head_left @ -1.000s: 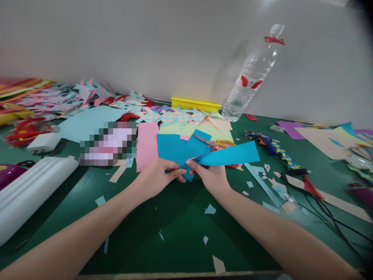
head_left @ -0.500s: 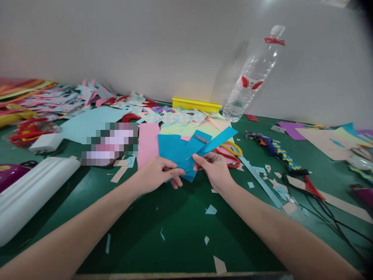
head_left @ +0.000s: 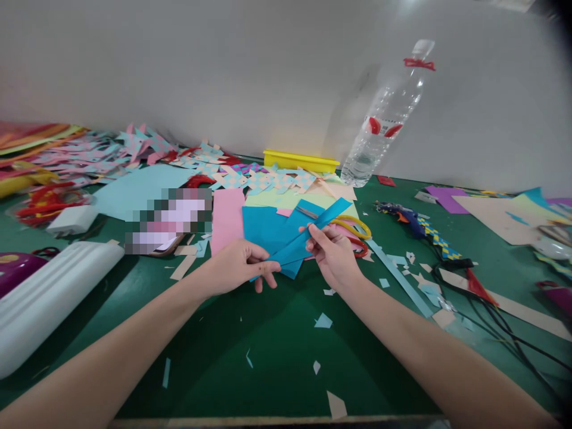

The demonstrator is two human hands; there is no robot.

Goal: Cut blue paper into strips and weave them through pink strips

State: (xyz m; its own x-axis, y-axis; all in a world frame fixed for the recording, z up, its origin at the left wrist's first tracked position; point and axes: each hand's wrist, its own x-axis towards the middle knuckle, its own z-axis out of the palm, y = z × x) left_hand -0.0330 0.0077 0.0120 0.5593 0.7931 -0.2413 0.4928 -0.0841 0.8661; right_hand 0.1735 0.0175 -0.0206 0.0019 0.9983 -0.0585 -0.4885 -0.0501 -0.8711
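A blue paper strip is stretched slantwise between my hands, above the table. My left hand pinches its lower left end between thumb and fingers. Further up the strip, my right hand grips it with thumb and forefinger, and the free end points up to the right. Behind the strip lie blue paper sheets, partly covered by it and my fingers. Scissors with yellow and red handles rest on the papers just beyond my right hand, their blades partly hidden.
Pink paper and a phone with a blurred screen lie left. Woven paper strips and a yellow tray are at the back. A water bottle leans against the wall. Paper scraps and black cables lie right.
My right hand has shifted slightly right along the blue strip, and the strip's free end has moved down and left. My left hand stays almost in place.
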